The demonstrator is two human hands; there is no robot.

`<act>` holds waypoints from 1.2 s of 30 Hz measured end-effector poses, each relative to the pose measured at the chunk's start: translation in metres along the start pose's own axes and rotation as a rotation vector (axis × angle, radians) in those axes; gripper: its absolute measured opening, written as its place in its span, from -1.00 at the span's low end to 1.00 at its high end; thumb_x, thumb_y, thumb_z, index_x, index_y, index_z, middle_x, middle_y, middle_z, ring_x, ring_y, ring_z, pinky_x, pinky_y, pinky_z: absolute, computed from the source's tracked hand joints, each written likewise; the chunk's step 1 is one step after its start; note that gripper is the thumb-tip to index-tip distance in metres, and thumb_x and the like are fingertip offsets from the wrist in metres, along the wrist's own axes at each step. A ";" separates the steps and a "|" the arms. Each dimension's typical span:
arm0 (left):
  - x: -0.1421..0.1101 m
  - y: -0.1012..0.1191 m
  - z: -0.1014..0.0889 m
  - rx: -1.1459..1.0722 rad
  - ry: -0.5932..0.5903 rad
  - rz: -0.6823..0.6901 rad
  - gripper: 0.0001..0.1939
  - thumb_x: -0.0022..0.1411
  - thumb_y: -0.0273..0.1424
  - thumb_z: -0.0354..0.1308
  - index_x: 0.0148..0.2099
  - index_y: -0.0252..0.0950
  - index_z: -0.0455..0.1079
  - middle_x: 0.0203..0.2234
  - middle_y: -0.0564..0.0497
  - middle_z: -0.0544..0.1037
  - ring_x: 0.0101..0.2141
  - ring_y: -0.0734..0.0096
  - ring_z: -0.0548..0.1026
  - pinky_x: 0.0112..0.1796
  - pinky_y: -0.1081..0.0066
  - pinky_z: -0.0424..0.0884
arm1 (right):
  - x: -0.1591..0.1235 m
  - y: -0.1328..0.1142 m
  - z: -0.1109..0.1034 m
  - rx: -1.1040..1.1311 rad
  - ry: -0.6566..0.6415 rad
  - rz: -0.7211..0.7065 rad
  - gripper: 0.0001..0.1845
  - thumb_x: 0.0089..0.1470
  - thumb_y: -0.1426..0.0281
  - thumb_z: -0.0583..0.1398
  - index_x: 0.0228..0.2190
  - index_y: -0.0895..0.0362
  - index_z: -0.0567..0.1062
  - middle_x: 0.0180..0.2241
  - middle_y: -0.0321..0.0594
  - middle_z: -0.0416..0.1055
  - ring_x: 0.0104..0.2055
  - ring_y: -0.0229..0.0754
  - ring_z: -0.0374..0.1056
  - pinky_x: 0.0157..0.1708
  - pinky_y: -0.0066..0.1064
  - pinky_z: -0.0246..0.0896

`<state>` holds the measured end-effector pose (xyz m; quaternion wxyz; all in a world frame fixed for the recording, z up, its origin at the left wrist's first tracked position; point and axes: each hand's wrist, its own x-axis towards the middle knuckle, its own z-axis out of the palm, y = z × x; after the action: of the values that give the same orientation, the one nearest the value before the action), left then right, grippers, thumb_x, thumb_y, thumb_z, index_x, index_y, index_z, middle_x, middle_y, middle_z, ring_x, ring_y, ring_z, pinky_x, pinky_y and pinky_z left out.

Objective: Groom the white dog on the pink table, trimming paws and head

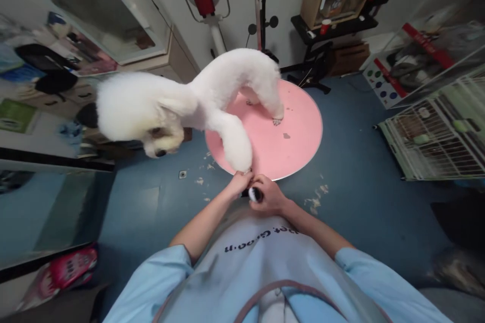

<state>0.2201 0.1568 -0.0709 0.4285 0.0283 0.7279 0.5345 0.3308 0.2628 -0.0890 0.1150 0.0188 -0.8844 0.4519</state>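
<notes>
White, fluffy-coated dog point(238, 73) is supported on a round pink table point(303, 121), its head extended past the left edge. One front paw point(247, 170) is held at the near rim by the narrowed fingers of the left hand point(241, 178). Beside it, a small black-and-white handheld tool point(255, 194) is gripped by the right hand's point(269, 195) curled fingers.

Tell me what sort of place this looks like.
Most likely a pet grooming room: a fluffy white dog stands on a round pink table, loose tufts of pale fur lie on the floor, and the apron has lettering resembling "Pet Groom".
</notes>
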 end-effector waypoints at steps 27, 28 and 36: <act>-0.041 0.016 -0.049 -0.095 -0.611 -0.062 -0.85 -0.28 -0.48 0.03 -0.52 -0.31 0.15 -0.79 0.19 0.13 -0.72 0.65 0.02 -0.65 0.55 0.01 | 0.062 -0.006 -0.023 1.182 0.133 0.261 -0.64 -0.22 0.24 0.32 -0.38 0.11 0.36 -0.44 -0.28 0.51 -0.69 -0.45 0.05 -0.70 -0.54 0.02; -0.041 0.015 -0.049 -0.097 -0.611 -0.053 -0.86 -0.27 -0.48 0.03 -0.52 -0.31 0.15 -0.79 0.19 0.13 -0.72 0.65 0.02 -0.65 0.56 0.00 | 0.064 -0.007 -0.022 1.166 0.145 0.248 -0.66 -0.21 0.24 0.31 -0.38 0.11 0.36 -0.45 -0.29 0.50 -0.69 -0.44 0.06 -0.70 -0.54 0.03; -0.041 0.007 -0.052 -0.068 -0.603 -0.040 -0.88 -0.26 -0.47 0.02 -0.53 -0.32 0.15 -0.77 0.18 0.15 -0.71 0.65 0.04 -0.64 0.55 0.03 | 0.083 -0.025 -0.032 1.019 -0.030 0.203 -0.76 -0.29 0.38 0.31 -0.47 0.15 0.42 -0.49 -0.30 0.47 -0.48 -0.28 0.33 -0.49 -0.45 0.26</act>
<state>0.2089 0.1005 -0.0376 0.6364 0.1572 0.5499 0.5176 0.2592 0.2797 -0.0328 0.0339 -0.0069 -0.5510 0.8338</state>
